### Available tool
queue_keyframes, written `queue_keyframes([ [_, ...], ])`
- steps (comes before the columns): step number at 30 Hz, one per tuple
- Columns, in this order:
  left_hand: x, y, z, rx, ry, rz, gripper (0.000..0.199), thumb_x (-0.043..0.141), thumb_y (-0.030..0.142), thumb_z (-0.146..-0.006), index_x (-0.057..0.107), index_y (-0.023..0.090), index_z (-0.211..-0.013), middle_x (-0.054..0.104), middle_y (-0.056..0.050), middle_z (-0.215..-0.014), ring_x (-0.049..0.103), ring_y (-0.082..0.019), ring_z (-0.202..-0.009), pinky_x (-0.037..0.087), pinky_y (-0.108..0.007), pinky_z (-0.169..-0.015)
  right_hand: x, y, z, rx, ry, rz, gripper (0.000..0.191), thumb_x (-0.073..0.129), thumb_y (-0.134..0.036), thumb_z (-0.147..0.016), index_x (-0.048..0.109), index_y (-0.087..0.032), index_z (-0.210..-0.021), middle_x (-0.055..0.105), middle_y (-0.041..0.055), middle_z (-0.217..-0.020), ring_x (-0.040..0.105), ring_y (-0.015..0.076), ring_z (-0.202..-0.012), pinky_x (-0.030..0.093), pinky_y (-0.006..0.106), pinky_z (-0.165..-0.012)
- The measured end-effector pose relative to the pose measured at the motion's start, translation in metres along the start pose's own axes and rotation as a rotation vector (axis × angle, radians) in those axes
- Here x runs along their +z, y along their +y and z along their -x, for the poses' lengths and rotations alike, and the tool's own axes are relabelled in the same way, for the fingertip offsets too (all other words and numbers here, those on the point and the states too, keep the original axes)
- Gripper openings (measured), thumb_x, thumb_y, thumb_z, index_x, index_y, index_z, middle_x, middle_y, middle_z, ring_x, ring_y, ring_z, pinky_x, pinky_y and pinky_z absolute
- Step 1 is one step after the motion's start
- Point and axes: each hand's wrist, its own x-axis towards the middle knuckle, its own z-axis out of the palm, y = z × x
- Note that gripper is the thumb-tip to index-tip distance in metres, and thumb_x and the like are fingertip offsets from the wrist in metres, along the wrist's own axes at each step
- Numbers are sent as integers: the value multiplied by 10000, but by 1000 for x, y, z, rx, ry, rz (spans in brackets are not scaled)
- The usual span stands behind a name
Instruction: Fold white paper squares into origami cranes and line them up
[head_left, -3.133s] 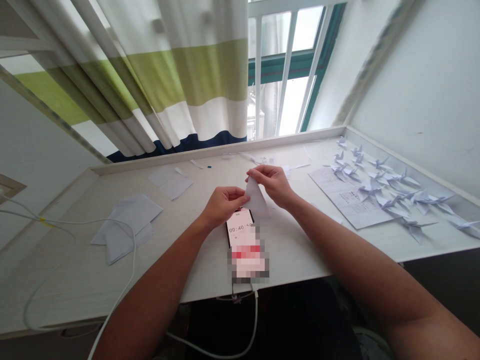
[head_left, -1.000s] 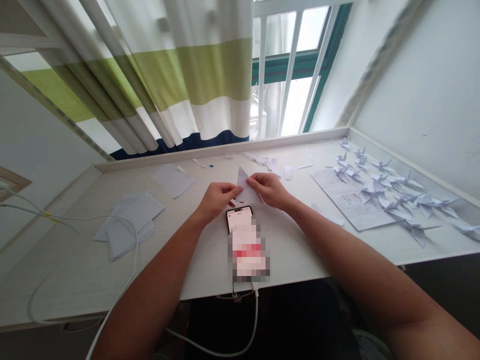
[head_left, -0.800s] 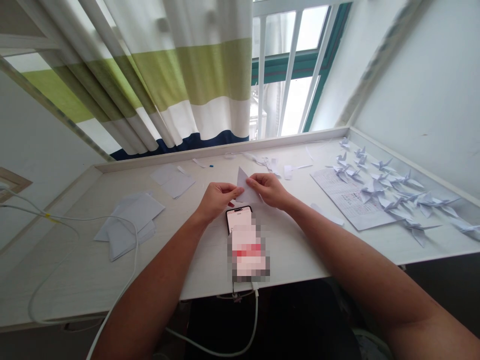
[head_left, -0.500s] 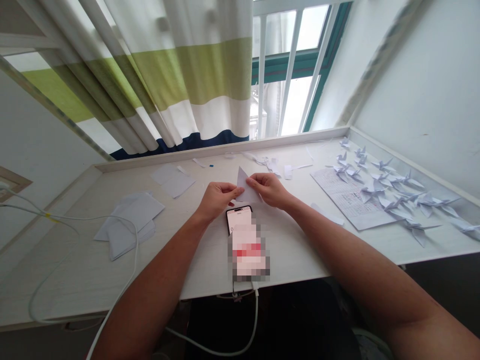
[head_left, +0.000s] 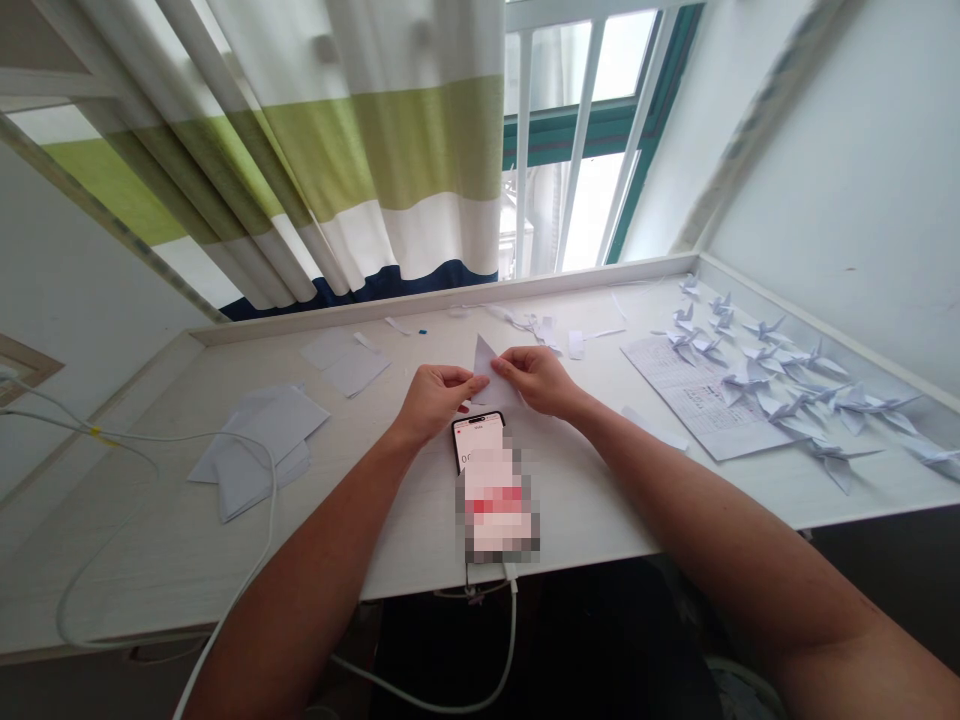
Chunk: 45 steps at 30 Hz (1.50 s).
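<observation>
A white folded sheet of paper (head_left: 484,358) is held up over the desk, its pointed tip aimed toward the window. My left hand (head_left: 444,392) pinches its left side between thumb and fingers. On the right side, my right hand (head_left: 536,378) grips it with thumb and fingers pressed together. Parts of the folds are hidden behind my fingers. Just below both hands lies a phone (head_left: 480,430), its lower part blurred out and a white cable plugged into its near end.
Loose white paper sheets (head_left: 262,440) are stacked at the left, with smaller squares (head_left: 349,365) behind them. Several folded paper cranes (head_left: 787,400) stand at the right, some on a written sheet (head_left: 697,420). Paper scraps (head_left: 576,344) lie at the back. A white cable (head_left: 271,500) crosses the left side.
</observation>
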Motion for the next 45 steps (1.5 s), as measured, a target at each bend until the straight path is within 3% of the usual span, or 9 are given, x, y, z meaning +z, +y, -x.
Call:
queue_keyframes([
  [5,-1,-2,-3,60,37,27,522,923,631,-631,840,151,-818,786,-82,-768,687,-181,-662,593,-304,-577,-2,-2,0,5,9,-11,527,685,-681,-865,681,-170,-732,655,35,-681,506,136,-599,375,273,-530],
  [13,-6,-5,-5,118,78,-15,496,910,626,-674,848,154,-817,777,-72,-745,666,-169,-661,595,-299,-590,-6,-3,1,3,-53,58,563,649,-695,-890,573,-193,-646,536,-16,-599,431,116,-566,324,278,-534],
  [18,-8,-5,-6,116,97,-15,488,899,621,-694,853,155,-831,784,-76,-758,661,-166,-670,591,-289,-583,-7,2,-1,31,-119,104,515,614,-647,-927,582,-193,-686,556,-3,-650,453,129,-603,344,288,-566],
  [22,-9,-6,-7,126,99,-15,495,891,625,-703,852,149,-835,779,-74,-749,656,-161,-657,583,-282,-573,-7,3,-2,-11,-76,192,519,605,-626,-946,540,-204,-651,540,-5,-626,438,131,-595,343,295,-577],
  [28,-10,-8,-10,136,164,-3,524,893,646,-683,852,146,-835,785,-77,-752,679,-174,-656,581,-283,-563,-9,1,-1,55,-150,197,476,576,-575,-977,594,-189,-698,676,34,-676,535,141,-608,390,285,-610],
  [40,-15,-15,-17,159,199,3,528,863,660,-721,836,145,-835,773,-86,-711,740,-210,-636,544,-272,-537,-11,2,-3,43,-99,471,437,489,-342,-1057,546,-206,-645,642,19,-653,551,158,-645,387,298,-701],
  [45,-16,-17,-19,169,241,35,514,866,639,-733,833,139,-847,775,-87,-715,753,-216,-642,544,-267,-533,-8,1,-4,45,-45,559,460,469,-381,-1081,506,-220,-651,631,23,-645,534,168,-644,344,305,-670],
])
